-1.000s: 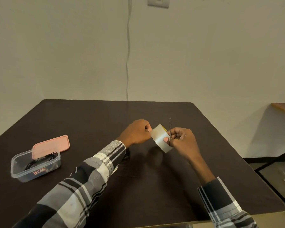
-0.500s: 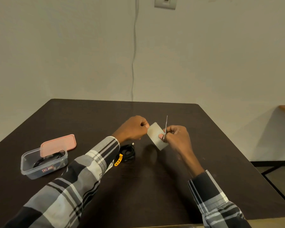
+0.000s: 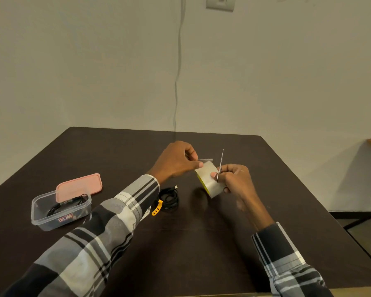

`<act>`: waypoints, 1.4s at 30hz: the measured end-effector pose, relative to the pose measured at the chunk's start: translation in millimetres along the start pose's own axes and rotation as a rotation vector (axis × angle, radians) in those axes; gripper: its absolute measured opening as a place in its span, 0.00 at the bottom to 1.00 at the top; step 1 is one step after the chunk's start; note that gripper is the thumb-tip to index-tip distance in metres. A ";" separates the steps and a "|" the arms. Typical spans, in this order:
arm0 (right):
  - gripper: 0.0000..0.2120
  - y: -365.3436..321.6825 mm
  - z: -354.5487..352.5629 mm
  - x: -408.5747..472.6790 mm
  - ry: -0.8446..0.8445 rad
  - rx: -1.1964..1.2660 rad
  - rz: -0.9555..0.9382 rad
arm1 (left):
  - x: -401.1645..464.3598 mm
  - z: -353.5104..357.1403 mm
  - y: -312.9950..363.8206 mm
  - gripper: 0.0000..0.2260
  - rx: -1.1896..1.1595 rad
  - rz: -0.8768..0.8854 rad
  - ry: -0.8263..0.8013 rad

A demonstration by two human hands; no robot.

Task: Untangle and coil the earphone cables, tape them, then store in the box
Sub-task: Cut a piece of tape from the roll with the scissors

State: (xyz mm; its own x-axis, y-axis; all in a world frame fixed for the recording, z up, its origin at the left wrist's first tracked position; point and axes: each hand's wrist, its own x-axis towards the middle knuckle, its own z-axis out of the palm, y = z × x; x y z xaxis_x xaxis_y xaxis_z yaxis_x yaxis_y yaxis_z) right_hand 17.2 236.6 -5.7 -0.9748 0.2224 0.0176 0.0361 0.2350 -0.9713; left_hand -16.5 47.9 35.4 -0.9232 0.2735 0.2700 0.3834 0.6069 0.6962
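Leftward, clear box point(image 3: 51, 219) with black coiled cable point(image 3: 68, 204) inside.

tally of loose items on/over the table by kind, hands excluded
Cable coils: 2, one in the box, one on the table
Clear box: 1
Pink lid: 1
Tape roll: 1
Scissors: 1
Total: 6

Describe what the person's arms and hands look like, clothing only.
Both arms wear long sleeves of one plaid shirt, checked in black, grey and white with thin dark stripes. The left sleeve ends in a mostly white, striped cuff at the wrist; the right sleeve is darker near its cuff. The left hand and right hand are bare: no gloves, rings or watch visible.
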 end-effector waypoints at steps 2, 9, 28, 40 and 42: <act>0.03 -1.2 0.0 -1.6 -0.016 0.015 0.014 | 1.7 0.6 4.1 0.08 0.004 0.025 0.041; 0.06 -2.6 -0.3 -3.5 -0.030 0.063 0.030 | -0.6 0.4 12.0 0.05 -0.107 0.044 0.106; 0.11 2.0 14.8 -10.8 0.119 0.172 0.101 | -1.9 4.5 24.9 0.20 -0.014 0.084 0.163; 0.14 4.5 10.0 -9.0 0.023 0.200 0.090 | 7.6 -12.5 27.8 0.16 -0.008 0.112 0.121; 0.16 4.3 6.0 -8.6 0.011 0.157 0.034 | 10.5 -16.3 27.5 0.14 -0.006 0.087 0.040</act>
State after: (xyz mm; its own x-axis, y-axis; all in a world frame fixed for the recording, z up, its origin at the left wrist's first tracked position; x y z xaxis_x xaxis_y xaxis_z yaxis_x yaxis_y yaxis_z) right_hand 24.4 230.0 -11.4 -0.9711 0.2382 -0.0147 0.0337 0.0760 -0.9965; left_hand -16.1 55.3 68.3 -0.8870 0.2943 0.3559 0.4617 0.5776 0.6732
